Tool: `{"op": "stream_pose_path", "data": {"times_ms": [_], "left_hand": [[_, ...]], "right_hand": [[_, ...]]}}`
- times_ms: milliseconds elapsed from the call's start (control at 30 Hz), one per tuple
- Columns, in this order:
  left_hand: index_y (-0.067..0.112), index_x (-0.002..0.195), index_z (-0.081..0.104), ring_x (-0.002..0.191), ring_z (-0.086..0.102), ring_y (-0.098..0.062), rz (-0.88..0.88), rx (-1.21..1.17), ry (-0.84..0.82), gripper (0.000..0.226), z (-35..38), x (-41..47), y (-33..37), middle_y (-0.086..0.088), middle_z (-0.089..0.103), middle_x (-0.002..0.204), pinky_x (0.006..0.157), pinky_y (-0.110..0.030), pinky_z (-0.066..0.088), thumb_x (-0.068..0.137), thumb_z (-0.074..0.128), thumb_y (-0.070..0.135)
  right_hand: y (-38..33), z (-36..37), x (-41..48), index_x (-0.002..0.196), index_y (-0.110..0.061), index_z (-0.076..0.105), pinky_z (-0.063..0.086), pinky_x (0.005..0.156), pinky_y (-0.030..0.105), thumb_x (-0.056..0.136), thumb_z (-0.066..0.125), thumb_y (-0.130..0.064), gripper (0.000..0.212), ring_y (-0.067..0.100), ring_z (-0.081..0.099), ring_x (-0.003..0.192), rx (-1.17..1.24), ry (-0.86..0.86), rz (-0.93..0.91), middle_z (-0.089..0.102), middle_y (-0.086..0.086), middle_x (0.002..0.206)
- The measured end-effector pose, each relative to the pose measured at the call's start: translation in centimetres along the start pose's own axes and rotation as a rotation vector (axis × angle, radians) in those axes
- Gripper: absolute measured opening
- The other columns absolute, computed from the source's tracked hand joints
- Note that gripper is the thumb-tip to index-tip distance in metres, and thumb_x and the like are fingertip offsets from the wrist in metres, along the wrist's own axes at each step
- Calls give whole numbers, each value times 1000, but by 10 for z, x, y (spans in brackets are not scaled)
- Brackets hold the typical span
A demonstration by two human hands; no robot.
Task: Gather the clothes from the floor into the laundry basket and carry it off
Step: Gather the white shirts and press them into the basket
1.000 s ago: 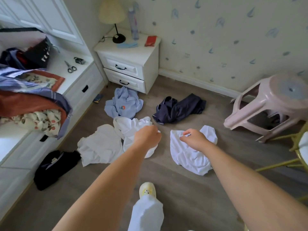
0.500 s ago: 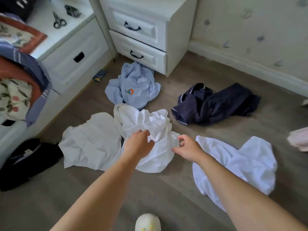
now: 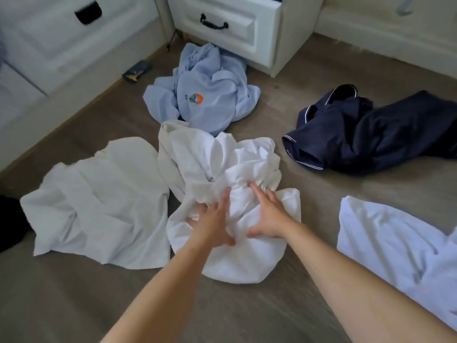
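Pressing into the crumpled white garment [image 3: 222, 169] on the floor [image 3: 309, 194], the left hand [image 3: 211, 224] and right hand [image 3: 268, 216] lie side by side with fingers spread, not yet clamped on fabric. Risk: a shallow pinch may lift one layer only, letting the rest trail. The flat white garment [image 3: 99, 201] touches it on the left and may drag along. The light-blue shirt [image 3: 202, 92], navy garment [image 3: 371, 134] and another white garment [image 3: 395, 243] lie nearby. No laundry basket is visible.
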State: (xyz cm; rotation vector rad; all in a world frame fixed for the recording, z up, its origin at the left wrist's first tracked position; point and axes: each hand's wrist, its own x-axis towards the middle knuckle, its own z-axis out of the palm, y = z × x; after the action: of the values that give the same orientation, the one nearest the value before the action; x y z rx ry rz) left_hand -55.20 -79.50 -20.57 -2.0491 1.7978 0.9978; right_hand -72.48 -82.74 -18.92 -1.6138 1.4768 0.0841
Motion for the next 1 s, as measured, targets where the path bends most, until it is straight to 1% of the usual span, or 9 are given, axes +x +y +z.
{"op": "stream_pose_path", "data": {"times_ms": [100, 200, 267, 333, 467, 633, 767, 900, 1000], "left_hand": [[33, 150, -1, 136, 30, -37, -15, 112, 24, 106, 12, -5, 2, -4, 35, 149, 104, -65, 28, 75, 75, 30], [19, 132, 47, 111, 55, -29, 88, 50, 188, 47, 20, -6, -7, -7, 56, 128, 91, -41, 49, 86, 59, 19], [15, 112, 62, 95, 59, -25, 129, -58, 255, 25, 18, -4, -8, -5, 60, 114, 81, -35, 51, 89, 54, 17], [13, 102, 65, 87, 59, -24, 163, -93, 304, 17, 12, 1, -2, -3, 59, 110, 75, -32, 50, 87, 59, 21], [11, 81, 63, 78, 49, -20, 244, -173, 365, 29, 4, 3, 21, 0, 44, 105, 66, -36, 49, 76, 73, 38], [16, 103, 60, 112, 43, -24, 340, -123, 449, 29, -4, -3, 62, -3, 42, 128, 77, -35, 48, 82, 66, 34], [18, 87, 34, 88, 57, -31, 329, -249, 357, 19, -36, -21, 102, -1, 54, 85, 58, -34, 35, 92, 49, 28], [18, 108, 32, 77, 61, -31, 295, -281, 398, 33, -74, -40, 131, 3, 55, 78, 56, -33, 33, 92, 49, 42], [20, 131, 31, 94, 62, -32, 266, -267, 350, 69, -106, -48, 154, -1, 60, 94, 66, -33, 37, 78, 65, 46]], "right_hand": [[0, 17, -4, 150, -44, 2, 26, 115, 43, 64, 84, -20, 121, 34, 15, 143, -103, -16, 7, 11, -1, 155], [0, 23, -3, 149, -45, 0, 40, 105, 46, 75, 74, -10, 110, 35, 32, 130, -161, 56, 18, 21, 1, 146], [-1, 23, 1, 147, -40, 18, 45, 96, 44, 83, 63, -7, 85, 32, 38, 124, -210, 126, 10, 27, 2, 140], [1, 22, 5, 130, -27, 46, 46, 85, 39, 86, 58, -5, 51, 29, 43, 117, -201, 221, -39, 36, 3, 130], [13, 5, 1, 95, -24, 55, 39, 73, 32, 83, 54, -4, 23, 22, 44, 99, -42, 334, -50, 43, 0, 110], [29, -50, -9, 69, -23, 48, 38, 58, 29, 77, 57, -8, 20, 24, 47, 76, 23, 389, -10, 42, -3, 84], [23, -103, -31, 63, -18, 47, 33, 51, 27, 77, 59, -10, 19, 14, 45, 62, 62, 420, -12, 51, -4, 67], [3, -148, -61, 64, -19, 42, 35, 58, 32, 76, 53, -8, 19, 16, 44, 64, 261, 476, -44, 49, -3, 64], [-15, -181, -87, 63, -19, 40, 33, 61, 32, 76, 51, -10, 19, 16, 40, 65, 402, 505, -89, 43, -3, 62]]}}
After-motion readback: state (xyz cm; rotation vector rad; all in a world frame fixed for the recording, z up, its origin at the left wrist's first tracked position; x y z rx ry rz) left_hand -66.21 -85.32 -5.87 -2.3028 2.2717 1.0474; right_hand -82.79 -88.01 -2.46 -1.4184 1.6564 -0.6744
